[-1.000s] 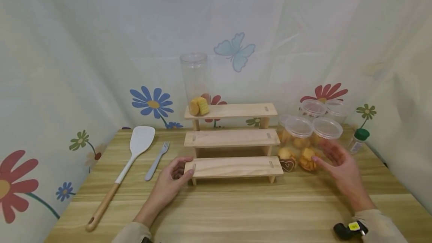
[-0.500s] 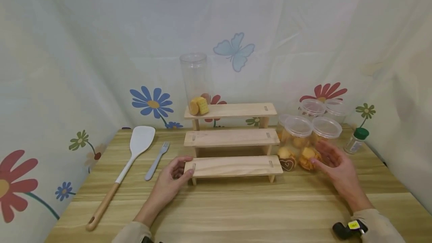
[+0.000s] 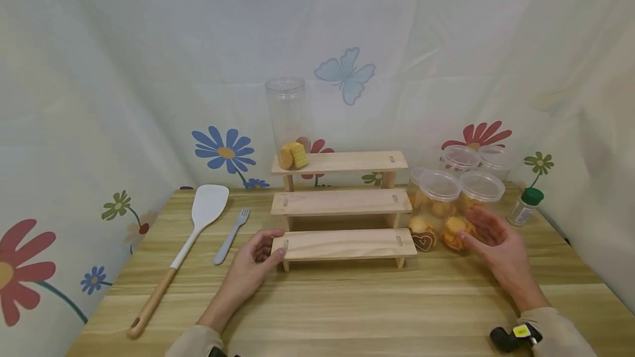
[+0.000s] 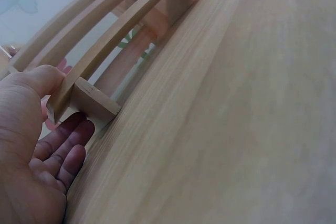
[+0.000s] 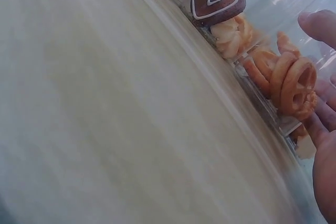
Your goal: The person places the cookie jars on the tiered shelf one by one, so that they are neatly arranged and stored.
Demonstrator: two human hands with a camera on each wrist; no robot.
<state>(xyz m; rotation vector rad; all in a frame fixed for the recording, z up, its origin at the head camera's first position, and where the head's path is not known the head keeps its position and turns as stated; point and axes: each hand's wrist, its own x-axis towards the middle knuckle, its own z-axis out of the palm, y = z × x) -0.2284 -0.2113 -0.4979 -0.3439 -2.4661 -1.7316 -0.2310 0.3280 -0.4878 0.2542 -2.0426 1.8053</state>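
My left hand (image 3: pixel 253 263) grips the left end of the lowest step of a three-step wooden display stand (image 3: pixel 342 245). In the left wrist view, the thumb (image 4: pixel 44 80) lies over the step's edge and curled fingers are below it. My right hand (image 3: pixel 503 249) holds a clear lidded jar of cookies (image 3: pixel 456 233), thumb at its front and fingers along its right side; the jar stands on the table. Beside it to the left stands another clear jar (image 3: pixel 439 187). The right wrist view shows a heart-shaped cookie (image 5: pixel 215 4) and ring-shaped cookies (image 5: pixel 296 85) behind clear plastic.
A tall clear jar with yellow cookies (image 3: pixel 292 156) stands on the top step's left end. More lidded jars (image 3: pixel 460 158) stand behind the front ones. A green-capped shaker (image 3: pixel 526 207) is at far right. A white spatula (image 3: pixel 208 205) and grey fork (image 3: pixel 232 236) lie at left.
The right hand stays around the jar, its thumb shifting very slightly. The cookies inside that jar look slightly turned. The left hand and the stand have not visibly moved.
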